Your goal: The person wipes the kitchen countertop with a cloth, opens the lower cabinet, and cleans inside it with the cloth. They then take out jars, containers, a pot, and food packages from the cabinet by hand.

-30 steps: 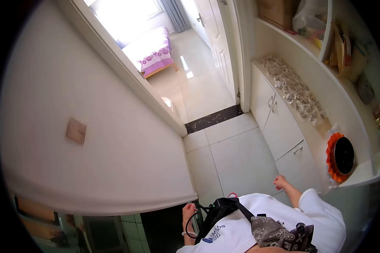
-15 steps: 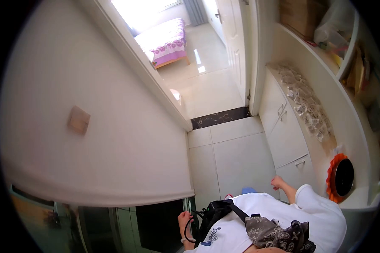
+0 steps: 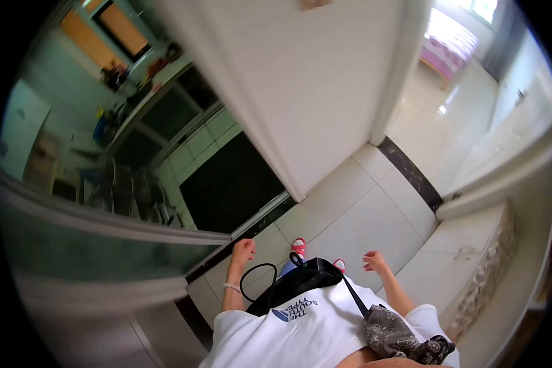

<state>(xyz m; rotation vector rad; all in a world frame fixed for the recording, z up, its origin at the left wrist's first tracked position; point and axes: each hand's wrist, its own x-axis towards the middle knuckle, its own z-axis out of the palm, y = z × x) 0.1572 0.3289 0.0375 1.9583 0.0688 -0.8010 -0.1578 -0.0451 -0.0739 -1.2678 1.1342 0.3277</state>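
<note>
My left hand (image 3: pixel 244 251) hangs at the left of my body with its fingers curled in, nothing visible in it. It is nearest to the dark kitchen doorway threshold (image 3: pixel 260 222). On the right, my right hand (image 3: pixel 374 262) hangs above the floor tiles with its fingers loosely bent and a little apart, holding nothing. Between the hands a black bag (image 3: pixel 300 282) with a looped cord rests against my white T-shirt (image 3: pixel 331 319), its strap running up to a grey paisley cloth (image 3: pixel 389 334). Red sandals (image 3: pixel 299 246) show on my feet below.
A kitchen with a counter (image 3: pixel 159 86) and a black floor mat (image 3: pixel 233 182) lies left, behind a sliding glass door (image 3: pixel 122 239). A white wall (image 3: pixel 313 86) divides it from a bedroom with a bed (image 3: pixel 448 46). A low white cabinet (image 3: pixel 460 248) stands right.
My view has swung left toward the kitchen, so the bedroom doorway and cabinet now sit farther right. My feet have come into view, and my right hand's fingers have loosened.
</note>
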